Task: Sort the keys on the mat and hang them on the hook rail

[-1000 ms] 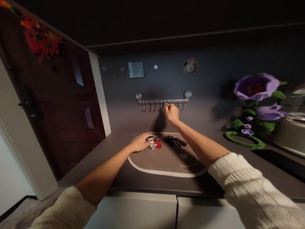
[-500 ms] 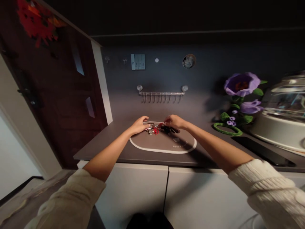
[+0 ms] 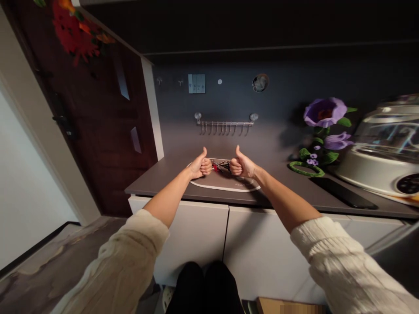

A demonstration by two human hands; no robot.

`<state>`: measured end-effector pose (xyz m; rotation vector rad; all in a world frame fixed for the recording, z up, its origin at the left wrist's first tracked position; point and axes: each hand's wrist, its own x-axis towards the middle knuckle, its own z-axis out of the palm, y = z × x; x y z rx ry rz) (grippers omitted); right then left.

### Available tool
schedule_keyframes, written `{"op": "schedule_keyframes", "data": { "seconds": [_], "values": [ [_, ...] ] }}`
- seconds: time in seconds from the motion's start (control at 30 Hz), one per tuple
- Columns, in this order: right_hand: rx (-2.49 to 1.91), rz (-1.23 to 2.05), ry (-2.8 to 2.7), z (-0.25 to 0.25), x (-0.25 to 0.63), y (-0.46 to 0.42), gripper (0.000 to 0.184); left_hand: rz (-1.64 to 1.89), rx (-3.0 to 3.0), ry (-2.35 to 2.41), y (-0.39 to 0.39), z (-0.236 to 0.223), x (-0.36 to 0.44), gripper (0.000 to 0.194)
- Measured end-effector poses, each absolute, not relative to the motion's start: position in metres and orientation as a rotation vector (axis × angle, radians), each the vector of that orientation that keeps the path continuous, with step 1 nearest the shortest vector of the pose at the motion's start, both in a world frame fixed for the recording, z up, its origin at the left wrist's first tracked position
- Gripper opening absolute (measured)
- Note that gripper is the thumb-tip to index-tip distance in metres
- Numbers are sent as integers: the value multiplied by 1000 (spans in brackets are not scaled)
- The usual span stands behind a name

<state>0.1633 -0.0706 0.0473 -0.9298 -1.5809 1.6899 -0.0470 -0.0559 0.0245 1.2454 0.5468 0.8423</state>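
Observation:
My left hand (image 3: 200,166) is closed in a fist with the thumb pointing up, and nothing shows in it. Mirroring it, my right hand (image 3: 241,164) makes the same fist with a raised thumb, also holding nothing visible. Both are held above a brown oval mat (image 3: 225,184) with a white rim. Between and behind the fists, a small cluster of metal and red pieces (image 3: 215,167), looking like a bunch of keys, lies on the mat. The fists partly cover it, so its outline is unclear.
A clear rail with hooks (image 3: 225,124) is fixed to the wall behind. To the right are purple artificial flowers (image 3: 325,113), a black phone (image 3: 343,193) and a white appliance with a clear lid (image 3: 376,161). A dark red door (image 3: 108,131) stands left.
Both hands have left the metal and red pieces and closed into fists with thumbs raised. The pieces stay on the mat. The camera view has shifted somewhat.

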Motion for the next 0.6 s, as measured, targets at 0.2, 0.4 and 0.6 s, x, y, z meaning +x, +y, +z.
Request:
{"op": "schedule_keyframes", "data": {
  "seconds": [0.2,0.4,0.6],
  "values": [
    [-895,1620,-1486,12,173,-68,64,889,1125,502,-50,-3,-55,66],
    [-895,1602,-1466,9,172,-69,63,909,1126,510,-49,-3,-55,67],
    [-837,1691,-1453,11,171,-67,61,895,1111,516,-51,0,-53,65]
  ]
}}
